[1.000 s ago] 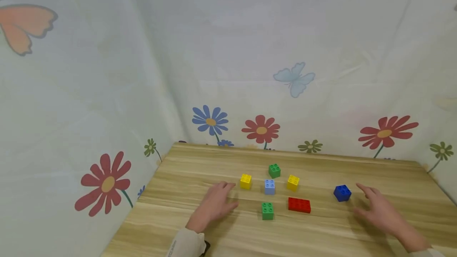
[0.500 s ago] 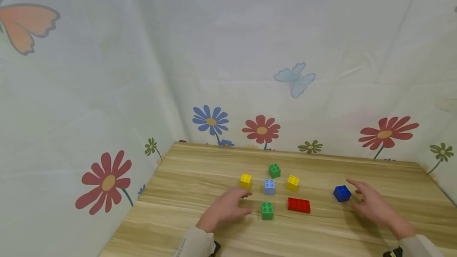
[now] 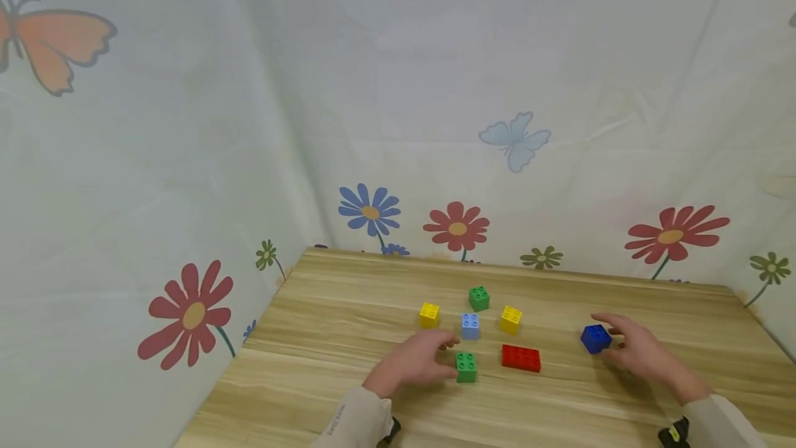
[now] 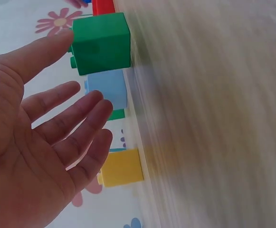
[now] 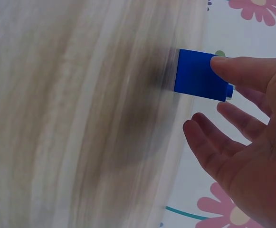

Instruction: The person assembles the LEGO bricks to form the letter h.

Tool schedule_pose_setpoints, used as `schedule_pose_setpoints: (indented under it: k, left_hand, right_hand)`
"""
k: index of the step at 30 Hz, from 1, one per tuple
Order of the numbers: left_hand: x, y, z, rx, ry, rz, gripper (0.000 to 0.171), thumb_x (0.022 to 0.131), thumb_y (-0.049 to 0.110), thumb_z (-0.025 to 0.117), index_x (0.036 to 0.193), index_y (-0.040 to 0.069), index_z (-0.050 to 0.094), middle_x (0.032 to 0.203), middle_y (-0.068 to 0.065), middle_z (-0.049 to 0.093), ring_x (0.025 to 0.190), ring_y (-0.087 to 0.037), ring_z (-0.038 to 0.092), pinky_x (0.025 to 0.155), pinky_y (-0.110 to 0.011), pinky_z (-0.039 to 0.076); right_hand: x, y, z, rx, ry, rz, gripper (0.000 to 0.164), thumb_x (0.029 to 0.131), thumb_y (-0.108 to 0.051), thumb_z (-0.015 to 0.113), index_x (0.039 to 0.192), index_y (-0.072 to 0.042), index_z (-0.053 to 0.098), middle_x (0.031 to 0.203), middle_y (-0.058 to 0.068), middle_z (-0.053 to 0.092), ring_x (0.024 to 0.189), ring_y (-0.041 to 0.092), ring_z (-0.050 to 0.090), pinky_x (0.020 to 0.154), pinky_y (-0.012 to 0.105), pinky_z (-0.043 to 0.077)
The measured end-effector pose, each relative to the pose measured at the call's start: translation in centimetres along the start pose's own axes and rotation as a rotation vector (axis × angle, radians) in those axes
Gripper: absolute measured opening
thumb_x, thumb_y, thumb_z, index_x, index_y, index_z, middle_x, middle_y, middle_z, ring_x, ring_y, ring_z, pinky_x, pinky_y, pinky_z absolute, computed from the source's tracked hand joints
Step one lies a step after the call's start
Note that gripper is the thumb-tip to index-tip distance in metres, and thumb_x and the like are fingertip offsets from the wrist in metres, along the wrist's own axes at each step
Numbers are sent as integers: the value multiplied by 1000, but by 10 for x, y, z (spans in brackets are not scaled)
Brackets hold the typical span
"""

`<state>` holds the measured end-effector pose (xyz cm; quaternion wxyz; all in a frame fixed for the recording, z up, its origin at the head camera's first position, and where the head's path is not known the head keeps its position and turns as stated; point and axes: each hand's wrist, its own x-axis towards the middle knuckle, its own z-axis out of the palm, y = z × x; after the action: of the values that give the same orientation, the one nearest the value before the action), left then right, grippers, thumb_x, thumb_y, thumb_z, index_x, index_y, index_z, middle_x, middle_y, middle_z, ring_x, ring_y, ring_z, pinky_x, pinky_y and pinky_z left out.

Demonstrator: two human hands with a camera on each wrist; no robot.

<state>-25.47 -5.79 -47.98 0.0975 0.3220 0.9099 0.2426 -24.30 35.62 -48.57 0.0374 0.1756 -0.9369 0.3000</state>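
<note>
My left hand (image 3: 418, 363) is beside the near green brick (image 3: 466, 368), fingers spread and thumb tip right at its left side. In the left wrist view the palm shows with nothing in it, and the thumb reaches the studded side of the green brick (image 4: 102, 43). My right hand (image 3: 642, 351) straddles the dark blue brick (image 3: 595, 339), index finger at its far side and thumb at its near side. From the right wrist, the thumb tip overlaps the upper corner of the blue brick (image 5: 199, 76); the index finger is mostly hidden behind, and the other fingers hang loose.
Between the hands on the wooden table (image 3: 336, 296) lie a long red brick (image 3: 521, 358), a light blue brick (image 3: 470, 326) and a yellow brick (image 3: 511, 320). Another yellow brick (image 3: 429, 315) and a green brick (image 3: 479, 299) stand farther back. A flowered curtain (image 3: 398, 88) surrounds the table.
My left hand has moved right, up to the near green brick. The right hand has moved left, from beside the dark blue brick to around it. The bricks stay in place.
</note>
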Motion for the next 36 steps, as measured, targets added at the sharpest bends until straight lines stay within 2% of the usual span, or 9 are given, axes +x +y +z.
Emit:
schedule_pose_setpoints:
  k: [8,14,22,29,36]
  left_hand:
    - [6,6,4,-27,-40,-40,47,83,37,72,123,17,58,119,8,59,105,-7,55,89,-27,45]
    - [8,8,7,-35,-50,-47,45,82,34,74,121,17,60,113,11,60,101,-6,55,87,-26,46]
    - [12,7,8,-47,-51,-40,35,82,30,74,114,19,63,101,15,60,90,-2,55,81,-23,47]
    - [15,7,10,-69,-48,-42,30,82,28,74,110,20,64,94,17,59,84,0,54,78,-21,47]
    - [15,9,11,-95,-53,-55,28,82,26,75,106,20,64,91,16,59,83,0,54,77,-21,46]
  right_hand:
    - [4,1,2,3,-28,36,55,76,5,71,126,12,47,121,37,48,99,50,55,72,50,52]
    - [6,4,5,-6,-61,46,47,79,7,68,123,12,51,119,37,49,99,50,55,76,54,50]
    - [10,3,6,-44,-62,70,42,80,7,66,120,8,53,114,35,54,98,49,56,77,58,48]
    - [10,1,5,-38,-51,55,37,81,3,68,116,8,55,109,29,58,94,42,58,76,54,49]
    - [7,-9,6,4,-53,3,37,81,3,69,115,8,55,109,27,59,94,40,59,73,49,52]
